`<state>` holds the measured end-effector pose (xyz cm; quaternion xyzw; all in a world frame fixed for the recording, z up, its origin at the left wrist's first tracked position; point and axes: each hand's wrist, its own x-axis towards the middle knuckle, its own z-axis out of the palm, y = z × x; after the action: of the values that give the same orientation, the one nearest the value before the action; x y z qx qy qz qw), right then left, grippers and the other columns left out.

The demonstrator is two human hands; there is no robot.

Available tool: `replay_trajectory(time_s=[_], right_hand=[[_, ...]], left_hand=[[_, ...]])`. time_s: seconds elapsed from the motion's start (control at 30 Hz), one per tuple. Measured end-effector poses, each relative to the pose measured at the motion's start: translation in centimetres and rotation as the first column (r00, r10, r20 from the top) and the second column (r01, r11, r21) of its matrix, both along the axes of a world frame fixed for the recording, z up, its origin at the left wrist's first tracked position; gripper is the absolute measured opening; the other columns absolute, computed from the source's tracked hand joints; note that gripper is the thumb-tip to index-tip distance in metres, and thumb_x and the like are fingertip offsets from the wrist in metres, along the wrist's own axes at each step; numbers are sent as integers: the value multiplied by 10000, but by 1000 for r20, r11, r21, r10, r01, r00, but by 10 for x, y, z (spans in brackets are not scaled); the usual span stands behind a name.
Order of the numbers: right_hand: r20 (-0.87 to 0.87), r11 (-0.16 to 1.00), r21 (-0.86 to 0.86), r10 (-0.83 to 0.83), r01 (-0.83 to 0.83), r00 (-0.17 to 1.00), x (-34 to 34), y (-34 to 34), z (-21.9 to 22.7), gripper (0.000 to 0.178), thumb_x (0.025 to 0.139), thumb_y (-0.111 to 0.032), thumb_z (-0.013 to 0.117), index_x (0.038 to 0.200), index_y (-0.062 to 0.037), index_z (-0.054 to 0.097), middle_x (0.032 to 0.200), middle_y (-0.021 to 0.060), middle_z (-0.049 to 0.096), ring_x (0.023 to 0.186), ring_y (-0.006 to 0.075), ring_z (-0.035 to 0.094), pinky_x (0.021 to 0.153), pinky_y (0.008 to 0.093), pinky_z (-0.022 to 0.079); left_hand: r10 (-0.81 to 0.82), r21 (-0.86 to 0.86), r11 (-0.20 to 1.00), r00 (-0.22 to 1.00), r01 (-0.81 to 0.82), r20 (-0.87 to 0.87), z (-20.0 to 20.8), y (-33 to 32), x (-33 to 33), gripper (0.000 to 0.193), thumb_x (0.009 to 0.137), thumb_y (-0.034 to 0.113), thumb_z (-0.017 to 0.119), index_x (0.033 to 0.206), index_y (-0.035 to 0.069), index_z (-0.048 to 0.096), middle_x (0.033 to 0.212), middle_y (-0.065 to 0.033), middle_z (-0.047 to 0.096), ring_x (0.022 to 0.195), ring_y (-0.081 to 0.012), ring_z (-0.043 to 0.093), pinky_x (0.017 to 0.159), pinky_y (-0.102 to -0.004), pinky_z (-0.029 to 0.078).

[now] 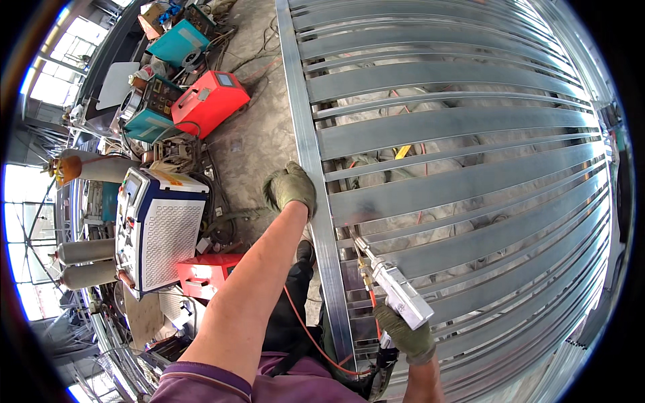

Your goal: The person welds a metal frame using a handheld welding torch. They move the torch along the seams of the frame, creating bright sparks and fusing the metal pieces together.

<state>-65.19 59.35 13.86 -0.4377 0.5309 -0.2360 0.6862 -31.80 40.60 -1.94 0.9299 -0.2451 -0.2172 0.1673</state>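
A large metal panel of parallel slats spreads across the right side, bounded on its near left by a long side rail (304,121). My left hand (293,188), in an olive work glove, is closed at the rail's outer edge, its fingers partly hidden. Gloved alike, my right hand (407,334) is wrapped around the grip of a silver handheld welding gun (398,290). The gun's narrow nozzle points up and left, close to where a slat (403,191) meets the rail. A dark smudge marks that slat near the joint.
An orange-red hose (299,316) runs past my legs toward the gun. To the left stand a white-and-blue machine cabinet (164,232), a red box unit (211,101), teal welding machines (180,41) and gas cylinders (87,252). Cables lie on the concrete floor (252,127).
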Motion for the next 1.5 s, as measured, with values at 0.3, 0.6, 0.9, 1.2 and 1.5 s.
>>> replay_trajectory(time_s=[0.3,0.6,0.9,1.2,1.5], right_hand=[[114,1000,-9,22,-21,993,8,12,4,380,957,-67,790,1314,0,679,1014,14,719,876,85,649,727,272,550],[125,997,58,48,-56,991,10,13,-2,438,965,-100,793,1365,-4,643,1014,15,707,863,83,636,715,271,539],[135,998,49,20,-27,991,14,14,1,410,951,-80,808,1329,-2,670,1035,22,736,873,81,679,711,263,563],[123,998,63,8,-15,992,19,14,7,472,947,-92,805,1382,-6,643,976,11,699,820,77,616,676,273,536],[73,999,40,33,-37,997,17,19,2,445,953,-103,803,1362,-11,653,954,-5,687,800,71,603,658,267,517]], left_hand=[[53,-46,997,998,-55,-42,7,7,6,617,1097,443,331,1322,-23,667,1396,-277,642,1315,-440,594,1113,-491,463],[123,-49,991,987,-129,-99,29,6,-4,656,1089,487,335,1346,-23,657,1408,-277,635,1338,-439,579,1121,-489,454],[149,-47,986,977,-158,-150,32,3,-6,656,1095,496,343,1366,-17,649,1426,-270,625,1357,-438,563,1120,-480,455],[60,-10,998,996,-60,-73,12,6,6,664,1104,490,291,1341,-6,662,1422,-275,622,1354,-431,568,1114,-479,466],[33,17,999,998,-32,-47,12,5,5,659,1106,484,292,1365,-5,649,1418,-268,629,1347,-425,579,1109,-477,473]])
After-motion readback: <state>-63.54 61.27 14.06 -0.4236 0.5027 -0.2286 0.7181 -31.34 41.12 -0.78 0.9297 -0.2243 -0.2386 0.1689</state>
